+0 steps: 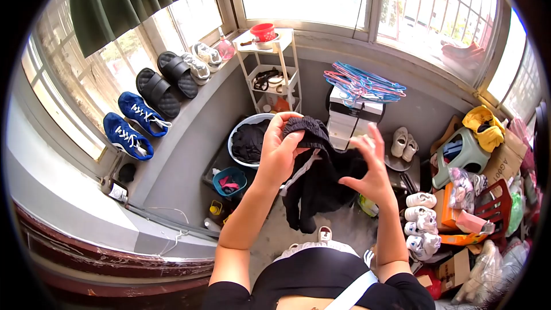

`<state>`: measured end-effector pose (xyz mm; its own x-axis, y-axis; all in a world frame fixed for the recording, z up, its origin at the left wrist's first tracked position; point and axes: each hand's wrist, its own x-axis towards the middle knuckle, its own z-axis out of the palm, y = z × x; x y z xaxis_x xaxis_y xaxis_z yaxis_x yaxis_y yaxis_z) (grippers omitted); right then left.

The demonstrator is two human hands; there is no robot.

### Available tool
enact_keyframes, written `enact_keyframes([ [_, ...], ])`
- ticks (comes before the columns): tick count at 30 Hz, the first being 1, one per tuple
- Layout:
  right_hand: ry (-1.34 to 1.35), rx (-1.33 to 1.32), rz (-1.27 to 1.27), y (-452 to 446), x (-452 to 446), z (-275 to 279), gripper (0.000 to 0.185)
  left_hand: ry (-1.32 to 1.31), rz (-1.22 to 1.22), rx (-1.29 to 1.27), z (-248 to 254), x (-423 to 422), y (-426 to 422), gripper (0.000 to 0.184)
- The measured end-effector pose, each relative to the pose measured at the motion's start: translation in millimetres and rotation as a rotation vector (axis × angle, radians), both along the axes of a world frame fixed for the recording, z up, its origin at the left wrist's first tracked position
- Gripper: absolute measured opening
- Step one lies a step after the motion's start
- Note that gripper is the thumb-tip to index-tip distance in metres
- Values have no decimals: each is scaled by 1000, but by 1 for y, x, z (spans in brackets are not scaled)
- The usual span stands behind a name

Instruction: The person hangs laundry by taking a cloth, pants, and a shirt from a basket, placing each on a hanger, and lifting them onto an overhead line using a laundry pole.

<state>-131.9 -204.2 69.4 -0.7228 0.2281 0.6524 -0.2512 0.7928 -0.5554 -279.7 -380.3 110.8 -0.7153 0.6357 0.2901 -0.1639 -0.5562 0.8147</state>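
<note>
A black garment point(313, 181) with a gathered elastic waistband and a white strip hangs in front of me. My left hand point(280, 146) is closed on the waistband at its upper left. My right hand point(372, 166) is at the garment's right side, fingers spread and thumb apart, not gripping the cloth. Behind my left forearm, a round white-rimmed basin point(232, 143) holds more dark cloth point(251, 140). Beyond the garment, blue and pink hangers point(364, 83) lie in a pile on a white box-like stand point(344, 123).
Blue sneakers point(129, 135) and black slippers point(156, 93) line the left ledge. A white shelf rack point(274, 72) stands in the corner. A small teal basin point(229, 181) is lower left. White shoes point(422, 218), a green stool point(464, 152) and bags crowd the right.
</note>
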Motion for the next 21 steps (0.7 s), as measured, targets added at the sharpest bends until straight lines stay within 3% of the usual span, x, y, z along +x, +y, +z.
enact_keyframes([
  [1,-163,-3,34,-6,3,-1,61,1,29,14,-1,2,-1,25],
  [3,-369,-93,171,3,3,-17,45,5,99,49,-2,5,-4,24],
  [4,-254,-8,179,6,8,-17,35,-9,111,80,-5,0,-10,21],
  [5,-355,-48,71,11,15,-13,33,-4,149,73,-2,0,-17,20],
  [7,-139,-9,-39,22,18,7,31,328,402,-158,-3,-9,-29,19],
  [8,-67,-16,-99,26,19,19,30,732,690,-308,-1,-17,-33,17],
  [9,5,-20,-160,30,19,32,30,730,820,-424,7,-15,-34,14],
  [13,169,179,29,51,7,68,29,1061,1110,-577,10,-33,-43,11],
  [15,159,262,87,58,0,77,26,656,836,-606,20,-27,-43,9],
  [17,159,309,123,61,-6,79,25,577,727,-462,8,-45,-40,10],
  [21,84,339,170,69,-13,82,22,588,631,-466,-1,-61,-37,14],
])
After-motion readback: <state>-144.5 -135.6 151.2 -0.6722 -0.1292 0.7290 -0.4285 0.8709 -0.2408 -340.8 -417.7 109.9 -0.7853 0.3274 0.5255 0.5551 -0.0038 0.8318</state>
